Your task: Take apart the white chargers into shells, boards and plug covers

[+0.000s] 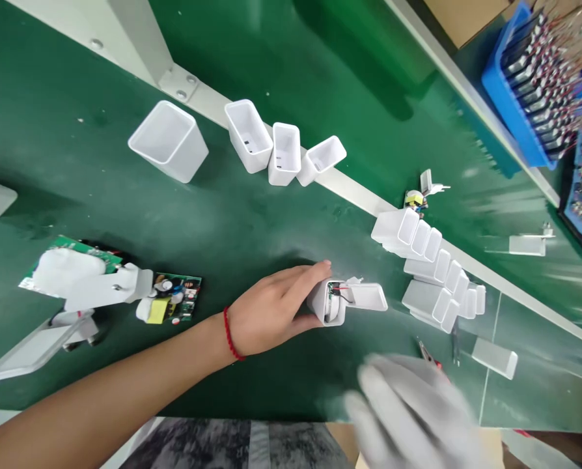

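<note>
My left hand (276, 306), bare with a red cord at the wrist, grips a white plastic housing (336, 318) lying on the green table. Wires and a white part show inside its open end. Its white end cap (368, 296) hangs outside to the right, joined by thin red and black wires. Lower right, my right hand (408, 410) wears a pale glove and is smeared by motion, apart from the housing. Whether its fingers hold anything cannot be made out. Closest to it are red-handled pliers (428, 355), partly covered by the hand.
Several white housings (430, 270) cluster at right, others (284, 156) along the metal rail. A large white box (171, 143) stands upper left. Circuit boards (174, 296) with white covers lie left. A loose cap (495, 358) lies right. A blue bin (510, 91) holds wired parts.
</note>
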A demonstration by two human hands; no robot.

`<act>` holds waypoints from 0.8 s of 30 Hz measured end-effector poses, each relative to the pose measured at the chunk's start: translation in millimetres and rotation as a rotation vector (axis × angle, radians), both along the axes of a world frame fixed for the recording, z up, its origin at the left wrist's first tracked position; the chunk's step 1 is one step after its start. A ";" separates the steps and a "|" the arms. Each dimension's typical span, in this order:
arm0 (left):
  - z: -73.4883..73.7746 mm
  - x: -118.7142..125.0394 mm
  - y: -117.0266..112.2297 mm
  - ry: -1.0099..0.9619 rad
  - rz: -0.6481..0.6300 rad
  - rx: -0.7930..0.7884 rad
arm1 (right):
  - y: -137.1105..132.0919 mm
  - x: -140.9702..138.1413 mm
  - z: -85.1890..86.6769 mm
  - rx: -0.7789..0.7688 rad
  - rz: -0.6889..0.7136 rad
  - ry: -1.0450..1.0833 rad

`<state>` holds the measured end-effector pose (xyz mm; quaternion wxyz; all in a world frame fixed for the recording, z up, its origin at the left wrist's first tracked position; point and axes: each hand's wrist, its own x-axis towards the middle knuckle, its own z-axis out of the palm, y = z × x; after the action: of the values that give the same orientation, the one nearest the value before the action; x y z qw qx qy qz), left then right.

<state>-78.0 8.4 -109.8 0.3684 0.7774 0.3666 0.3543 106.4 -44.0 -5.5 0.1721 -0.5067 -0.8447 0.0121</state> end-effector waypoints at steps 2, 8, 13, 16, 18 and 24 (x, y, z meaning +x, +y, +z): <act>-0.8 4.0 -2.1 0.007 0.025 0.044 | -7.9 -2.2 -24.1 0.043 0.003 -0.027; 0.3 6.1 -7.6 0.096 0.005 0.066 | -2.4 -9.0 -81.8 0.234 -0.057 -0.062; -0.2 2.0 -11.0 0.079 -0.025 0.064 | -2.2 -3.8 -98.3 0.285 -0.078 0.027; 1.5 -0.2 -10.6 0.033 -0.013 0.042 | -4.6 2.1 -93.0 0.262 -0.078 0.113; 4.4 -2.2 -9.4 -0.016 0.023 0.028 | -10.3 7.8 -84.3 0.264 -0.086 0.125; 9.1 -6.7 -5.4 -0.167 0.090 0.081 | -19.7 10.7 -87.1 0.263 -0.118 0.079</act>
<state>-84.7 3.0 -100.7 0.3498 0.7422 0.3545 0.4485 117.1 -63.7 -92.6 0.2703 -0.5278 -0.8003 -0.0889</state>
